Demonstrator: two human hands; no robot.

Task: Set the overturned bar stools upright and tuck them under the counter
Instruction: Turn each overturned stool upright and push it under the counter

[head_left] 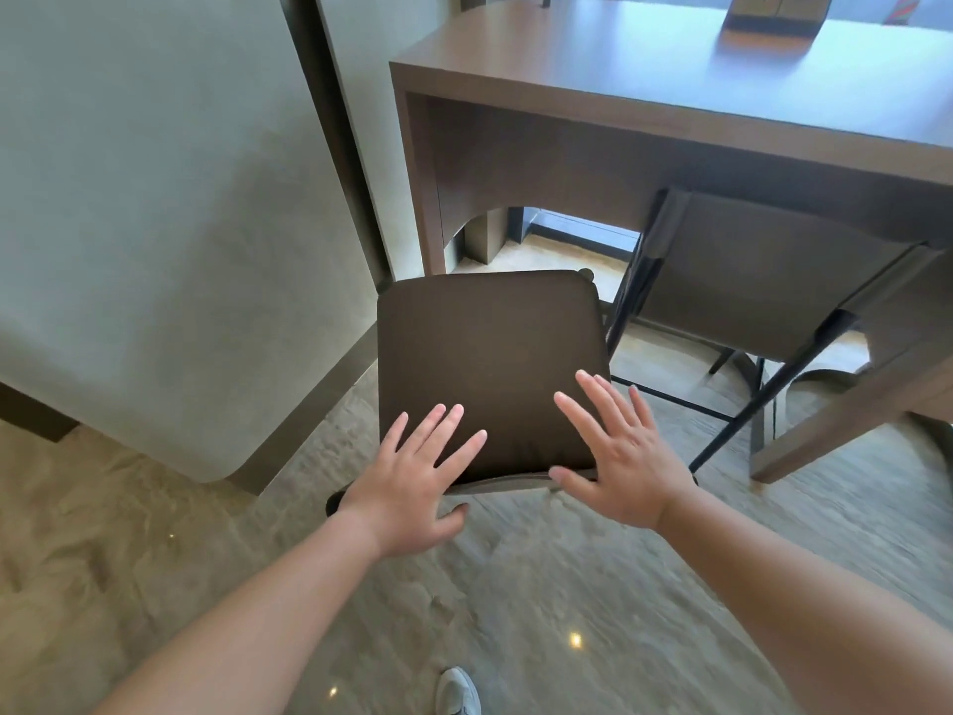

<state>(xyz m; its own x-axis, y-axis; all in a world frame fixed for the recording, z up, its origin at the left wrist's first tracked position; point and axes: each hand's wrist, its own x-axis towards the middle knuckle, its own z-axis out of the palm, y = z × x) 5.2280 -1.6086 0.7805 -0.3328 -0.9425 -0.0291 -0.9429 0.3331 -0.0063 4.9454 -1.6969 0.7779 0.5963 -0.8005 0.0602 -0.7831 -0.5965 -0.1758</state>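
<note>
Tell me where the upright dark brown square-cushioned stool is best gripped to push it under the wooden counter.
Probably the near edge of the dark brown square-cushioned stool, from the person's side. It stands upright with its far edge facing the opening under the wooden counter, so a forward push slides it in. The left hand and right hand are spread open at the near corners, gripping nothing.
</note>
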